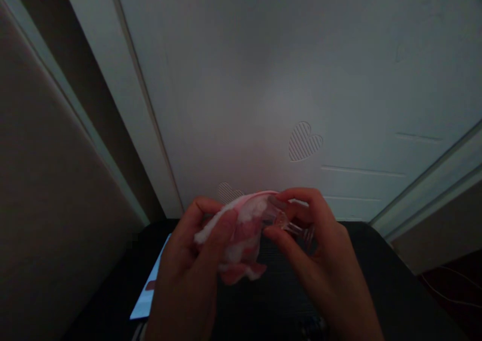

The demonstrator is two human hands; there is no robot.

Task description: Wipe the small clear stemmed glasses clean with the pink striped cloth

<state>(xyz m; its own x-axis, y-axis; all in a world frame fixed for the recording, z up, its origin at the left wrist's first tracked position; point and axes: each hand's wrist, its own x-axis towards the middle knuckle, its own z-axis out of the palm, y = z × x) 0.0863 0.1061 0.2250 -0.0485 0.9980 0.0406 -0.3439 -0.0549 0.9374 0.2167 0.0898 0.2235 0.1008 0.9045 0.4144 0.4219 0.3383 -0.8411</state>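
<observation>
Two hands are shown: one left hand [188,268] and one right hand [322,253]. One pink-and-white fluffy piece [244,230] and one clear plastic piece [289,224] are counted. Two striped hearts are marked, an upper heart [304,141] and a lower heart [227,192]. One pale blue sheet [149,287] is seen.

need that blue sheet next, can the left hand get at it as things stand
Probably, once freed: the blue sheet lies right beside the left hand, but that hand is holding the pink fluffy piece.
</observation>
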